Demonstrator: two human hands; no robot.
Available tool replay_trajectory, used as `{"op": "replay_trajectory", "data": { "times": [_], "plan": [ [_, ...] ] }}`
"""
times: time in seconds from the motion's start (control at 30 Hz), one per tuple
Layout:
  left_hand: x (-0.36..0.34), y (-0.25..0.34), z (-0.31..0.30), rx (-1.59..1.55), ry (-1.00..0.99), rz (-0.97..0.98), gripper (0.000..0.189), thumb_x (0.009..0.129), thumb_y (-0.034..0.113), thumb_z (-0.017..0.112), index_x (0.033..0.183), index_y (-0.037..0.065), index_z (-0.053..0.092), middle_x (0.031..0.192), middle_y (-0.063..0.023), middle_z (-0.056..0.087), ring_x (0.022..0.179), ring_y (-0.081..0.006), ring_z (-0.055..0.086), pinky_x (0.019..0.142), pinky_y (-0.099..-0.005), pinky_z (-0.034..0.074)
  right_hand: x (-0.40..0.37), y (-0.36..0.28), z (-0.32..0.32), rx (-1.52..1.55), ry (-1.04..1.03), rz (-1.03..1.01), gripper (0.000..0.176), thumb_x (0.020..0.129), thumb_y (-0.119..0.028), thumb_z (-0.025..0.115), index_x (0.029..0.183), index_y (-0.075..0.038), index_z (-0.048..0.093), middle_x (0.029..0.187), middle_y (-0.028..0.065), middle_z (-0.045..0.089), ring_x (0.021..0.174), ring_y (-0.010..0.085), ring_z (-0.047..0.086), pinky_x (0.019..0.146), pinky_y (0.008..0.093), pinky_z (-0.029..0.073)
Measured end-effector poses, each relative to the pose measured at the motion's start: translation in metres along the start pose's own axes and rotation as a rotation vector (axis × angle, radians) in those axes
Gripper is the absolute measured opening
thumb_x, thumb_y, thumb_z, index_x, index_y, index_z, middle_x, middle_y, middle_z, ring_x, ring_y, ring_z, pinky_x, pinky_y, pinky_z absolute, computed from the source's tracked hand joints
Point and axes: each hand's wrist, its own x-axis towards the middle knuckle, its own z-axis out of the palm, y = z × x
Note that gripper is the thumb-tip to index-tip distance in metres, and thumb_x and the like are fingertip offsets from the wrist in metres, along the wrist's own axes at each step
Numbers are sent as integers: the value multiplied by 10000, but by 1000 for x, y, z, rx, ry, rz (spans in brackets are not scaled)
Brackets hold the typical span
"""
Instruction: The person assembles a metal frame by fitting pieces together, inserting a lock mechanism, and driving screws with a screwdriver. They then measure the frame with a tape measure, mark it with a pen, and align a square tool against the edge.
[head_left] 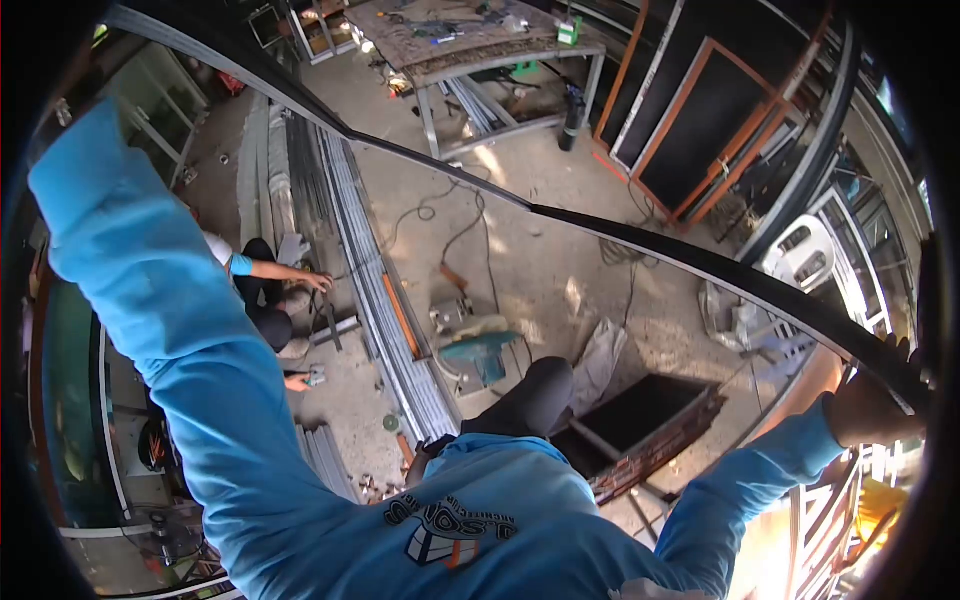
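Right hand (872, 408) curled around dark bar (640, 241)

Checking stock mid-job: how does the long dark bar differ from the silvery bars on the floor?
The dark bar is mostly black; the floor bars are silvery grey. The dark bar is raised in the right grip; the floor bars lie side by side. Both are long and slender.

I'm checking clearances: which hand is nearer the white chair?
Right. The right hand appears below and right of the white chair; the left hand is unseen, its sleeve far left of it.
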Motion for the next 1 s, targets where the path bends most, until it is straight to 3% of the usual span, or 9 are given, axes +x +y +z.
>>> {"op": "replay_trajectory", "data": {
  "times": [0.17, 0.3, 0.57, 0.63, 0.67, 0.73, 0.8, 0.87, 1.0],
  "plan": [
    [-5, -148, 22, -13, 26, -14, 377, 1064, 490, 526, 1075, 127, 625, 835, 46, 565, 676, -76, 533, 568, -248, 402, -19, 153, 57, -415, -98, -237, 703, 961, -583, 484, 1150, 77, 633, 1102, 283, 674, 1086, 512, 650, 990, 690, 483],
    [8, -296, 40, -35, 116, -3, 383, 1063, 512, 521, 1055, 144, 626, 797, 59, 556, 638, -64, 524, 531, -238, 391, -27, 291, 163, -84, -254, -54, 669, 1037, -577, 366, 1083, 23, 659, 997, 195, 696, 874, 377, 707, 834, 537, 601],
    [41, -538, 92, 121, 146, -67, 441, 1054, 575, 513, 1004, 154, 633, 735, 73, 546, 576, -53, 520, 467, -229, 376, 49, 539, 374, -81, -465, -70, 655, 951, -536, 558, 1068, 98, 679, 914, 231, 705, 809, 371, 728, 729, 451, 640],
    [37, -584, 95, 171, 98, -179, 498, 1055, 576, 512, 1070, 100, 658, 810, 35, 608, 690, -68, 579, 577, -218, 435, 64, 583, 412, -252, -600, -335, 671, 942, -556, 577, 1086, 91, 679, 935, 225, 706, 820, 351, 725, 742, 420, 632],
    [41, -614, 91, 213, 94, -119, 492, 1060, 548, 523, 1104, 80, 669, 866, 26, 635, 794, -62, 592, 681, -221, 461, 68, 605, 434, -487, -635, -657, 685, 946, -575, 577, 1101, 85, 677, 949, 218, 703, 835, 335, 721, 748, 402, 624],
    [46, -657, 88, 247, 32, -69, 503, 1048, 533, 551, 1120, 52, 678, 902, 11, 665, 852, -64, 615, 728, -228, 485, 57, 638, 498, -448, -565, -660, 561, 988, -537, 561, 1102, 1, 670, 921, 139, 679, 797, 261, 690, 688, 357, 587],
    [51, -693, 81, -29, -194, -52, 559, 1029, 558, 563, 1175, 29, 671, 925, -24, 694, 840, -74, 648, 728, -237, 521, 36, 657, 559, -70, -452, -197, 355, 1047, -445, 536, 1089, -115, 660, 857, 30, 647, 719, 172, 652, 586, 310, 541],
    [58, -737, 74, -66, -264, -58, 589, 1020, 568, 571, 1210, 19, 664, 934, -46, 709, 827, -82, 669, 724, -245, 546, 6, 684, 617, 64, -510, -142, 280, 1071, -391, 520, 1106, -147, 653, 835, -12, 634, 693, 131, 639, 548, 279, 516],
    [73, -883, 19, 22, 163, -365, 407, 1034, 443, 570, 1058, 42, 632, 861, -125, 704, 784, -222, 684, 683, -380, 549, -46, 772, 697, 8, -570, -205, 409, 1054, -449, 499, 1130, -78, 653, 878, 40, 652, 751, 169, 657, 612, 300, 530]
  ]
}}
